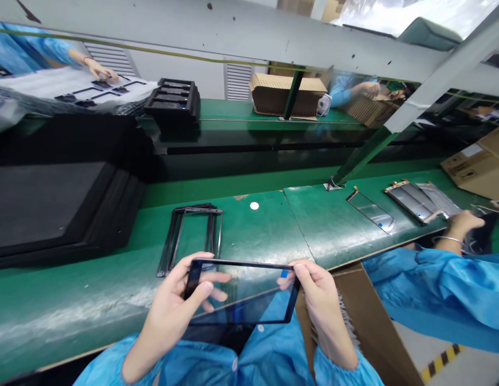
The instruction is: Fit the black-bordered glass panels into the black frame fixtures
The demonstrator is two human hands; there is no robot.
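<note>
Between my hands, a clear glass touch panel with a black border (pixel 249 300) is held sideways above the bench's front edge. My left hand (pixel 181 300) grips its left end, with the thumb in front and fingers showing through the glass. At the upper right corner, my right hand (pixel 320 292) pinches the panel beside a small blue tab (pixel 284 273). Just beyond my left hand lie a few overlapping black rectangular frames (pixel 177 236) on the green bench (pixel 257 236).
Stacked black foam trays (pixel 52 203) fill the left. Further right lie a loose glass panel (pixel 370 212) and several stacked panels (pixel 412 201), near a co-worker's hand (pixel 461 225). A green-and-white post (pixel 366 155) rises from the bench. An open carton (pixel 366 321) stands below on my right.
</note>
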